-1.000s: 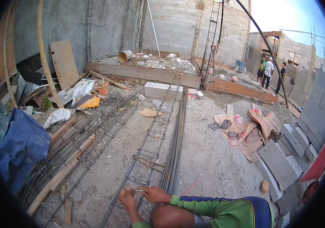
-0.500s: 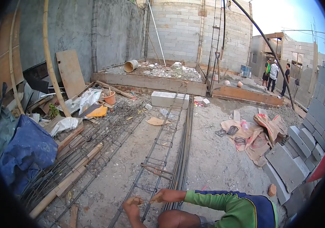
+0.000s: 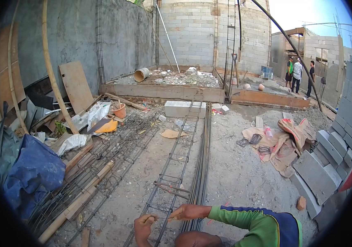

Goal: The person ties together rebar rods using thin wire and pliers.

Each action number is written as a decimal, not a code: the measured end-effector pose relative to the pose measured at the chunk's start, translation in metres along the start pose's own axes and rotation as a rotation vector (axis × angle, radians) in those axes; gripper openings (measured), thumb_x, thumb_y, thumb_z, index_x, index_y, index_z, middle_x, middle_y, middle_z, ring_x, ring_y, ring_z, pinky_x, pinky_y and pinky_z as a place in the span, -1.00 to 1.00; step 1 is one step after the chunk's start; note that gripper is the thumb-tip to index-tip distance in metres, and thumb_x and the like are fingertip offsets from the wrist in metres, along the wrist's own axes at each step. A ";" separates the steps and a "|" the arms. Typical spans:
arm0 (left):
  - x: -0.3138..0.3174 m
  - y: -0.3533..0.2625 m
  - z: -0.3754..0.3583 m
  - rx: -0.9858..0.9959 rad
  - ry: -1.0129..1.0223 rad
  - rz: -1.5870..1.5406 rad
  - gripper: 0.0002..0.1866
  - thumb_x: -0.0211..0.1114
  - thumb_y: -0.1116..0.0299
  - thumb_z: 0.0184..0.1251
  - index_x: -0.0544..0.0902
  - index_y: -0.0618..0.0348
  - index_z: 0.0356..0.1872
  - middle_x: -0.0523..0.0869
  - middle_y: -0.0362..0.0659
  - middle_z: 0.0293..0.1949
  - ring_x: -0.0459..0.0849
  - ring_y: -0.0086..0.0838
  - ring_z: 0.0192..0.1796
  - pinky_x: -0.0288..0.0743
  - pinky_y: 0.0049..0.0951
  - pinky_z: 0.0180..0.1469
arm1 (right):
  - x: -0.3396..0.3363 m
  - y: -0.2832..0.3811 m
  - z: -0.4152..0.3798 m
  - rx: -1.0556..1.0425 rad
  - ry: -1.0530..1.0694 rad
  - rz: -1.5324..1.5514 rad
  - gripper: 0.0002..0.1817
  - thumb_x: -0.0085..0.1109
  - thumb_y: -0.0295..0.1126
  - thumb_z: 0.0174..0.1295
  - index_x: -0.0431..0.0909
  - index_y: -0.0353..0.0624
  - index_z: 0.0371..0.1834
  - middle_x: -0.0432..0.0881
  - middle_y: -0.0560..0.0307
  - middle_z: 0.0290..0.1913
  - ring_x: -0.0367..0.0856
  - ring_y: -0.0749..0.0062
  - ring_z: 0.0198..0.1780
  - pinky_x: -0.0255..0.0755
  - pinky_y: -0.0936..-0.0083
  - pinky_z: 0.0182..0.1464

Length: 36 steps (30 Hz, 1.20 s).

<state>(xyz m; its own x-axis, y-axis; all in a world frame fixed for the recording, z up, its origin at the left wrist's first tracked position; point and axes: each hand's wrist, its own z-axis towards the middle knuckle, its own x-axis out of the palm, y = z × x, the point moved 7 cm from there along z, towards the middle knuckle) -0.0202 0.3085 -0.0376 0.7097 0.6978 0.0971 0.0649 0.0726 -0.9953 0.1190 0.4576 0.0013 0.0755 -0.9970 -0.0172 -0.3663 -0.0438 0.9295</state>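
Note:
My left hand [image 3: 144, 226] is closed in a pinch over the near end of a long rebar cage [image 3: 176, 160]. Close by on its right, my right hand [image 3: 186, 212] is also pinched, the arm in a green sleeve [image 3: 242, 218]. A thin wire, hard to make out, seems to run between my fingertips. The cage lies flat on the ground, its bars joined by stirrups. Across it, just beyond my hands, rests a rusty two-armed tool that looks like pincers [image 3: 172, 189]. A bundle of long steel bars [image 3: 200, 164] lies alongside on the right.
More rebar cages [image 3: 118, 164] and timber lie at left near a blue tarp [image 3: 32, 164]. A pale block [image 3: 185, 109] sits by the cage's far end. Several stirrups [image 3: 264, 150] rest on torn sacks [image 3: 285, 156]. Grey blocks [image 3: 316, 177] are stacked at right. Three people [image 3: 297, 76] stand far back.
My view has shifted slightly, so the scene sits a little differently in the frame. My hands have drawn slightly apart, both still pinched above the cage.

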 end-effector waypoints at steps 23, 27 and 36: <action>0.009 0.004 0.005 0.283 -0.105 0.400 -0.87 0.19 0.63 0.22 0.72 0.37 -0.35 0.71 -0.04 -0.40 0.67 -0.37 -0.26 0.50 -0.38 -0.14 | 0.001 -0.014 0.001 -0.395 0.011 -0.092 -0.61 0.09 -0.40 0.46 0.62 -0.27 0.28 0.30 0.44 -0.62 0.09 0.75 -0.62 -0.03 0.64 -0.58; 0.016 0.032 0.016 0.176 0.030 0.378 -0.89 0.22 0.58 0.28 0.71 0.37 -0.32 0.74 -0.07 -0.40 0.65 -0.40 -0.28 0.48 -0.41 -0.13 | -0.009 -0.042 0.009 -0.620 -0.081 -0.290 -0.62 0.04 -0.42 0.49 0.58 -0.25 0.31 0.79 0.14 -0.13 0.67 0.44 -0.19 0.52 0.45 -0.09; 0.008 0.040 0.040 -0.107 0.013 0.029 -0.64 0.38 0.18 0.39 0.68 0.39 -0.32 0.72 -0.08 -0.43 0.63 -0.44 -0.34 0.47 -0.42 -0.13 | -0.017 -0.063 0.034 -0.258 -0.299 -0.377 -0.65 0.05 -0.40 0.48 0.61 -0.11 0.28 0.75 -0.15 -0.01 0.73 0.02 -0.05 0.56 0.29 0.04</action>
<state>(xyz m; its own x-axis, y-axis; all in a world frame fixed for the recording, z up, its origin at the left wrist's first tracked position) -0.0397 0.3455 -0.0768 0.7213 0.6892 0.0689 0.1181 -0.0243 -0.9927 0.1091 0.4756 -0.0691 -0.1235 -0.8913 -0.4364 -0.1227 -0.4226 0.8980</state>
